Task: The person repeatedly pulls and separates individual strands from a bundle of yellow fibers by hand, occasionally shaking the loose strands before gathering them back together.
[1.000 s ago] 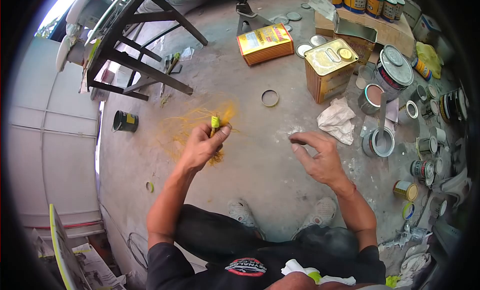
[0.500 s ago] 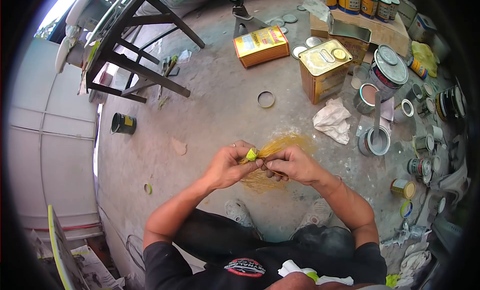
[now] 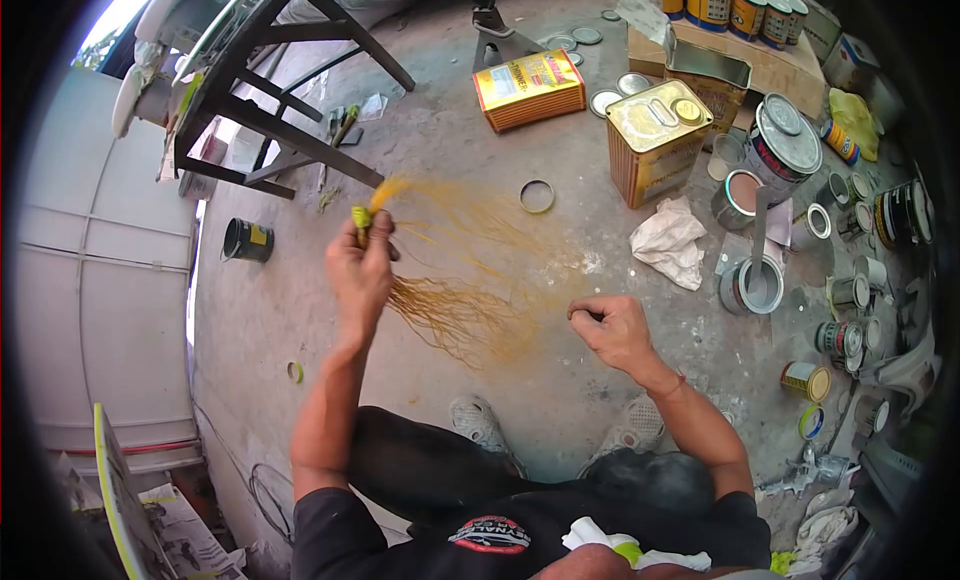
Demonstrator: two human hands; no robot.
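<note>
A bundle of long golden-yellow fibres (image 3: 450, 315) hangs and spreads from my left hand (image 3: 362, 270), which is raised at centre left. My left fingers are closed round its bound end, where a bright yellow-green wrap (image 3: 361, 218) shows above the thumb. The loose strands fan out to the right over the concrete floor, partly blurred. My right hand (image 3: 612, 330) is apart from the bundle's bound end, on the right of the strands' tips. Its fingers are curled together in a pinch; whatever is between them, if anything, is too small to make out.
A dark wooden stand (image 3: 290, 130) is at upper left, a black can (image 3: 248, 241) below it. A thinner tin (image 3: 530, 88), a square metal tin (image 3: 658, 145), a crumpled cloth (image 3: 668, 244) and an open paint can (image 3: 751, 286) lie ahead and right. A ring lid (image 3: 537, 197) is near centre.
My left hand has moved left and up with the bundle. My right hand has separated from it and moved slightly right. The strands, gathered before, are now spread wide.
</note>
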